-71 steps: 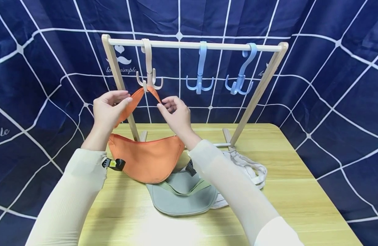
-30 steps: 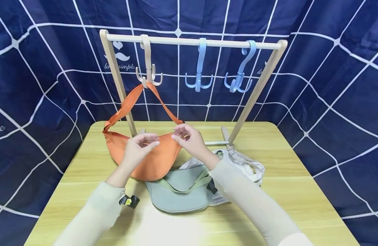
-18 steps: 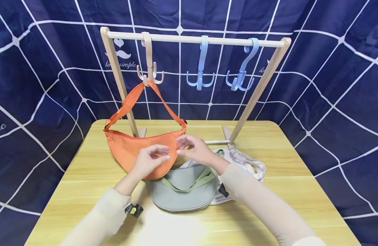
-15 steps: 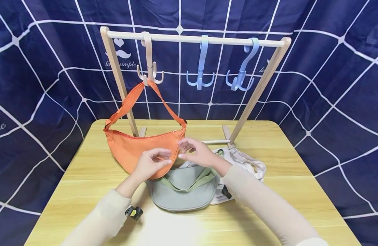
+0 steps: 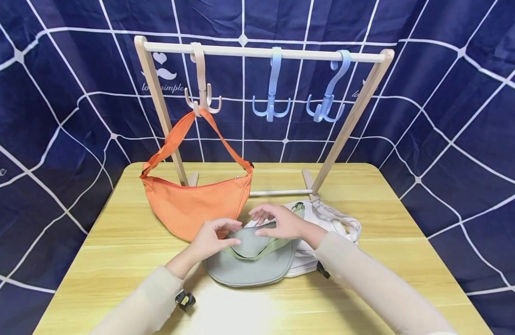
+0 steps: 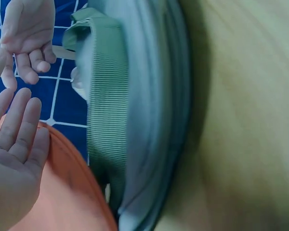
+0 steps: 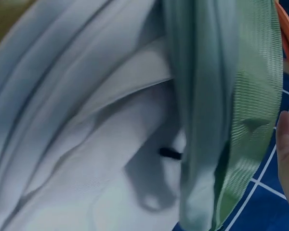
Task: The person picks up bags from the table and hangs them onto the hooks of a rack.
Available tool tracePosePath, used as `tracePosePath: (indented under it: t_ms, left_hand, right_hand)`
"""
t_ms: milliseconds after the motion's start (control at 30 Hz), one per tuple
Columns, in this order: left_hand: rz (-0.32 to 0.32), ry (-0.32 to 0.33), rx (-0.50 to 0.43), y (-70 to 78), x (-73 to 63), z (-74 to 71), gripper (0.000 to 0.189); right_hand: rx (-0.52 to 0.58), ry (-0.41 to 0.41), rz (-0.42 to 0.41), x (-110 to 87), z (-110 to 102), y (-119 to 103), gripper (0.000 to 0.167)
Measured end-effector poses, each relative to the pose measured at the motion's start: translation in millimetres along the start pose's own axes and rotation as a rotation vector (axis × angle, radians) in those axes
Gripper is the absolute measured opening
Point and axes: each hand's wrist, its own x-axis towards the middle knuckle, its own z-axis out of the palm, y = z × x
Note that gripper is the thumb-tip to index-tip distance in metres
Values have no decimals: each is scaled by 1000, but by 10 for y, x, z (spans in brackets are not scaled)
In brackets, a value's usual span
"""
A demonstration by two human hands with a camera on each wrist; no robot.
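Observation:
An orange shoulder bag (image 5: 190, 207) hangs by its strap from the beige hook (image 5: 202, 88) on the left of the rack. A grey-green bag (image 5: 251, 273) with a light green strap (image 5: 257, 255) lies on the table, in front of the orange bag's lower edge. My left hand (image 5: 211, 239) is over its left side, holding nothing; the left wrist view shows relaxed fingers (image 6: 19, 127). My right hand (image 5: 284, 224) hovers over its right side near the strap, fingers loosely bent and holding nothing. Whether either hand touches the bag cannot be made out.
Partly beneath the grey-green bag lies a white bag (image 5: 312, 216) with straps spread to the right. Two blue hooks (image 5: 271, 88) hang on the wooden rack's bar (image 5: 240, 50). The wooden table (image 5: 391, 260) stands before a dark blue, white-lined curtain (image 5: 429, 116).
Both hands have let go of the orange strap, which stays on the beige hook. They have come down and right, past the orange bag, to the grey-green bag.

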Motion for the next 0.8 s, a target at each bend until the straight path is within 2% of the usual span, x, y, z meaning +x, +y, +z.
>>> tracePosePath:
  t_ms: [167,367,600,700,800]
  left_hand:
    - [7,-5,25,-66,-43,50,36]
    - [51,-46,89,-139,-91,103,38]
    - [53,-93,149,-213,-141,147,38]
    - [57,-99,187,-266,-144,161,36]
    - [48,-102,213,-416,-142,174,35]
  right_hand:
    - [-33,-14,-4,-117,-11,45,47]
    - [-48,-47,-12,-224,-16,108,49]
    - [-38,-123,22,-290,8,180,46]
    - [-25,-152,31,-302,33,214,44]
    - [-24,-172,52,-314,58,242,43]
